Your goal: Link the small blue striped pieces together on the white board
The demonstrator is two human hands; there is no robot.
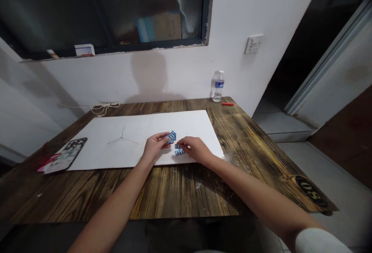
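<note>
Left hand (154, 146) with fingers closed on a fan of blue cards (171, 136), right hand (195, 149) pinching loose cards (179, 151) on white sheet (130, 136), sheet laid on bench (174, 191), phone (67, 155) at left edge

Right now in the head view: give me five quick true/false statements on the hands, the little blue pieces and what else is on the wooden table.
1. The left hand holds a fanned bunch of small blue rectangular pieces. True.
2. The right hand is lifted high off the large white sheet. False: its fingers rest on the sheet by a few loose blue pieces.
3. The clear plastic water bottle lies on its side. False: it stands upright by the wall.
4. A phone in a patterned case lies at the sheet's left edge. True.
5. The small red stick lies on the white sheet. False: it lies on the bare wooden table, near the bottle.
</note>
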